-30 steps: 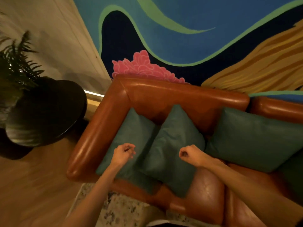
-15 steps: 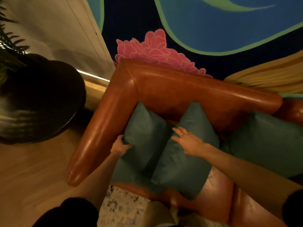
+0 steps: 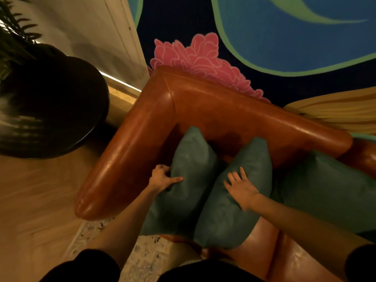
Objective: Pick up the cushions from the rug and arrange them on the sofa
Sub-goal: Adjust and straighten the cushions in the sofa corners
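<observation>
Leaning in the sofa (image 3: 223, 110) corner where armrest (image 3: 122, 169) meets backrest, the left cushion (image 3: 193, 169) and the middle cushion (image 3: 230, 216) stand tilted with their top corners toward the backrest, side by side and touching along their inner edges. A right cushion (image 3: 325, 196) lies just beside them, further along the seat. This placement appears intended to let the backrest prop each cushion so that it stands unaided. No cushion shows on the visible strip of rug (image 3: 146, 257) at the sofa's foot. The left hand (image 3: 162, 178) grips the outer edge of the left cushion: the thumb lies across the front face and the fingers curl round the edge on the armrest side, likely to pull that cushion square. The right hand (image 3: 242, 188) lies flat on the face of the middle cushion, fingers straight and spread, pressing rather than holding, probably to steady it. A dark planter (image 3: 50, 106) stands on the floor beyond the armrest.
</observation>
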Demonstrator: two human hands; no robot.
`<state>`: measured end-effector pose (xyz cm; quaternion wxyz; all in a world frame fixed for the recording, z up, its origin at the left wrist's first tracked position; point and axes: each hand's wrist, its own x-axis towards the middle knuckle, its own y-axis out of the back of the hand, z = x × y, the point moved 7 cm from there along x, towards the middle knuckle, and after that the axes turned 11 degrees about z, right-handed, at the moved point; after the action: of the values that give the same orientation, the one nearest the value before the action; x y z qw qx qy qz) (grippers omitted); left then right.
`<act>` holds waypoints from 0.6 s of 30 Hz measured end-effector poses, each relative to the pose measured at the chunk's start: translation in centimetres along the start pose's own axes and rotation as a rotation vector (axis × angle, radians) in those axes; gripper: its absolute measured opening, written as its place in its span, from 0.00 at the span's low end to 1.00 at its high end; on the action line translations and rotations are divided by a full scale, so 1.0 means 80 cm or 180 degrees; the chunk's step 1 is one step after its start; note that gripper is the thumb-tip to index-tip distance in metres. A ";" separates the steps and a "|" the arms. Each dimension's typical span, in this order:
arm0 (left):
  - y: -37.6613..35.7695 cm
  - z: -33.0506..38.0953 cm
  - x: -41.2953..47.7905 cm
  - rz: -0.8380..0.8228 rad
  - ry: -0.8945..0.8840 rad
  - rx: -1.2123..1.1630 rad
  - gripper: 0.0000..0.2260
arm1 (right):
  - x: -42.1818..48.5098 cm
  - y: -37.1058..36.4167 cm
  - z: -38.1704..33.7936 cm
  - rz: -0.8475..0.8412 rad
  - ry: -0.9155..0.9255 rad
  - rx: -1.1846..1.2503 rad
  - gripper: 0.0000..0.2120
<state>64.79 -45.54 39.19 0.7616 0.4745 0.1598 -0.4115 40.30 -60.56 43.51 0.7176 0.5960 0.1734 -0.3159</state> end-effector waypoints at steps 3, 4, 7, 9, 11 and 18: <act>-0.021 0.016 -0.029 -0.0076 0.0043 -0.0372 0.51 | -0.011 -0.007 0.005 0.0081 0.0088 -0.0020 0.37; -0.028 0.020 -0.036 -0.0121 0.0012 -0.0446 0.57 | -0.013 -0.008 0.006 0.0092 0.0135 0.0003 0.33; -0.036 0.023 -0.041 0.0008 -0.0110 -0.0246 0.64 | -0.018 -0.011 0.015 -0.0067 0.0251 0.0086 0.33; -0.035 0.030 -0.044 0.0186 -0.0157 -0.0110 0.62 | -0.023 -0.012 0.025 0.0002 0.0186 0.0179 0.36; -0.031 0.041 -0.045 0.0290 -0.0284 0.0006 0.59 | -0.031 -0.011 0.031 0.0082 0.0139 0.0249 0.40; -0.008 0.150 -0.038 0.0439 -0.1499 0.0785 0.53 | -0.051 -0.008 0.038 0.0442 0.0213 0.0422 0.36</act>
<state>60.69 -54.48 46.70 0.7404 0.4647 -0.1057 -0.4740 36.47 -62.53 46.25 0.6905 0.6630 0.1343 -0.2561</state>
